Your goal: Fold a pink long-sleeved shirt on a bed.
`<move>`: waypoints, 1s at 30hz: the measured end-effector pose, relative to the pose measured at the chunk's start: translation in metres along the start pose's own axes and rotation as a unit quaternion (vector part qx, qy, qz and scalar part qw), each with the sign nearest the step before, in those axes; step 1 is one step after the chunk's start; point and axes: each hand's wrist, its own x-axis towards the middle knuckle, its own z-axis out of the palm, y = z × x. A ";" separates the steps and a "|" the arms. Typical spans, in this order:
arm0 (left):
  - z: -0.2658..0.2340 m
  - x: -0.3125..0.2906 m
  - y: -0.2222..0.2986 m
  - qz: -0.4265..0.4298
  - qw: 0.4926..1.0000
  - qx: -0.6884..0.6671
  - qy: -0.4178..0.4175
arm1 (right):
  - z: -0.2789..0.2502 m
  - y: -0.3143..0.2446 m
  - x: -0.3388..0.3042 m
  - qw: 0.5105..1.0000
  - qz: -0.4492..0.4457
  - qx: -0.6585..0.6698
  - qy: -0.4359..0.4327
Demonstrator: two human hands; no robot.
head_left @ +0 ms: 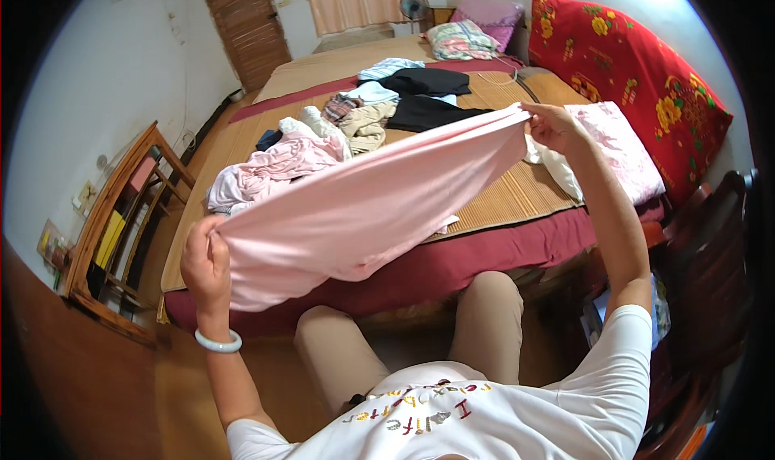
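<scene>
Stretched between both hands is a pink garment [371, 206], its upper edge pulled taut and its lower part hanging loose in front of the bed; its kind cannot be told. My left hand [207, 262] is closed on one corner, low at the left. Higher up on the right, my right hand [555, 127] pinches the opposite end. Behind the garment, a heap of clothes lies on the bed: a crumpled pink piece [295, 160], a beige one [369, 126], a plaid one [341, 106], black ones [432, 113] and a striped light-blue one [391, 69].
The bed has a woven mat [504, 177] and a dark red sheet [517, 246] along its near edge. At right are a pink pillow [617, 149] and a red floral panel [622, 73]. A wooden rack [121, 226] stands left, a dark chair [714, 274] right.
</scene>
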 end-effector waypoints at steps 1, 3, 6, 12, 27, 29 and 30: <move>0.003 -0.010 -0.004 -0.023 1.000 -0.015 -0.014 | -0.002 0.012 -0.006 0.999 0.006 0.015 -0.030; 0.007 -0.032 -0.020 -0.058 0.997 -0.024 -0.053 | -0.007 0.035 -0.009 0.992 0.031 0.061 -0.104; 0.012 -0.073 -0.049 -0.128 0.988 -0.031 -0.086 | -0.008 0.075 -0.010 0.983 0.032 0.044 -0.173; 0.023 -0.137 -0.089 -0.174 0.981 -0.004 -0.090 | 0.013 0.117 -0.039 0.988 0.020 0.042 -0.144; 0.079 -0.006 0.133 0.047 0.978 -0.192 -0.073 | 0.165 0.089 -0.165 0.948 -0.198 -0.077 -0.236; 0.089 0.006 0.164 0.007 0.976 -0.205 -0.069 | 0.185 0.098 -0.178 0.940 -0.205 -0.073 -0.261; 0.093 0.007 0.167 0.004 0.977 -0.202 -0.066 | 0.190 0.099 -0.184 0.938 -0.182 -0.064 -0.288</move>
